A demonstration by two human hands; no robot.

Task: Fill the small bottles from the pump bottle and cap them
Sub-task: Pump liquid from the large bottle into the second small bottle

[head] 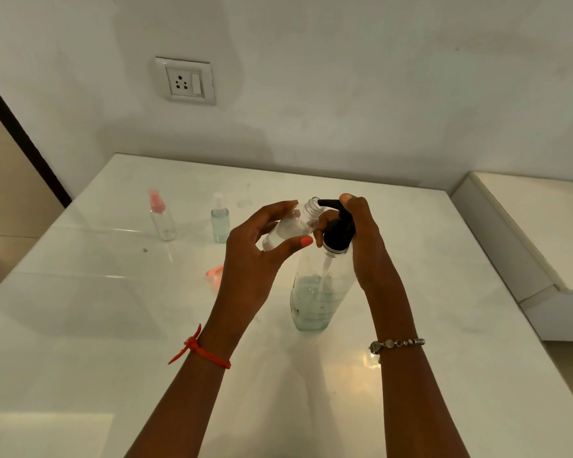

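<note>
A tall clear pump bottle (315,299) with a black pump head (336,226) stands on the white table (80,325), holding pale blue liquid in its lower part. My right hand (364,239) curls over the pump head, a finger on top of it. My left hand (258,252) holds a small clear uncapped bottle (291,229) tilted, its open neck right at the black spout. Two small capped bottles stand further back left: one with a pink sprayer (161,216), clear inside, and one with a white sprayer (219,223), filled with blue liquid. A loose pink sprayer cap (215,272) lies beside my left wrist.
The table meets a white wall with a power socket (186,81) at the back. A raised white ledge (526,246) runs along the right side. The table's left edge drops to a tan floor.
</note>
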